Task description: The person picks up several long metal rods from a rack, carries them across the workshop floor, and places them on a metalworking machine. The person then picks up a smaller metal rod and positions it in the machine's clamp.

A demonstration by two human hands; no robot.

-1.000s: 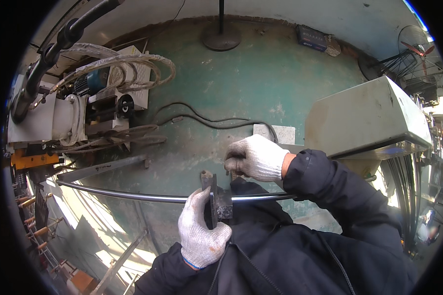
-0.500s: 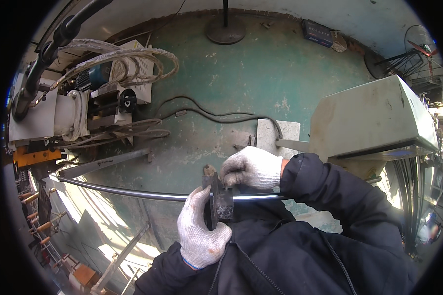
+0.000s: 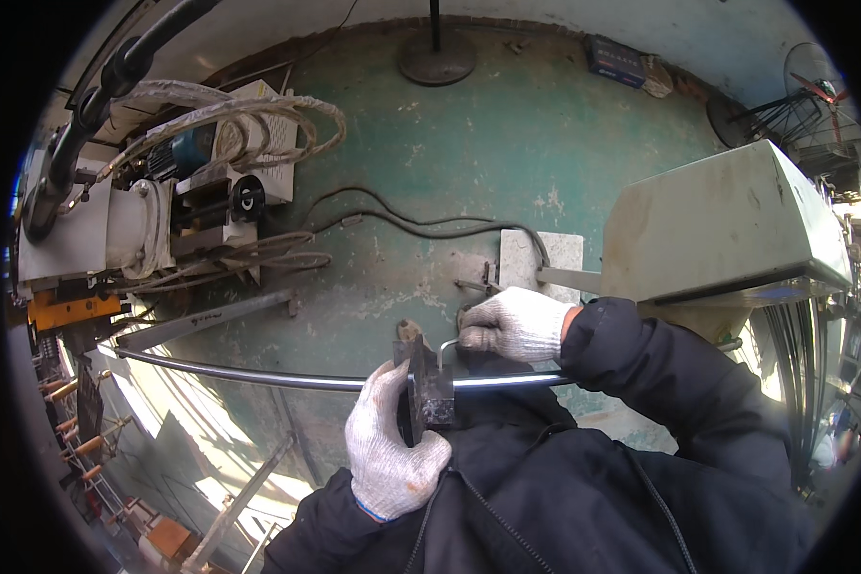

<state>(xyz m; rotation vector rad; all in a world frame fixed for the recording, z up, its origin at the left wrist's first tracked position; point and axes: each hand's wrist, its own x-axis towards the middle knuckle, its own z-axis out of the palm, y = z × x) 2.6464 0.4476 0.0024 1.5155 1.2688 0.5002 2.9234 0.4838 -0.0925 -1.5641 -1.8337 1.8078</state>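
Observation:
A dark metal clamp block [image 3: 437,394] with a flat plate [image 3: 415,390] on its left side sits around a long shiny steel rod [image 3: 287,380]. My left hand [image 3: 388,442], in a white knit glove, is wrapped around the plate from the left and below, thumb on the near side. My right hand [image 3: 517,325], gloved the same way, is closed on the long arm of a bent hex key [image 3: 445,346]. The key's short end points down at the top of the block; whether it sits in a screw is too small to tell.
The rod runs left to a metal support arm [image 3: 206,319] beside a machine with hoses [image 3: 134,230]. A grey metal cabinet [image 3: 717,230] stands right. Cables [image 3: 421,228] cross the green floor to a pale plate [image 3: 564,253]. A fan [image 3: 818,91] stands far right.
My right hand has shifted slightly right and away from the block, and the bent hex key now shows between it and the block. My left hand keeps its place.

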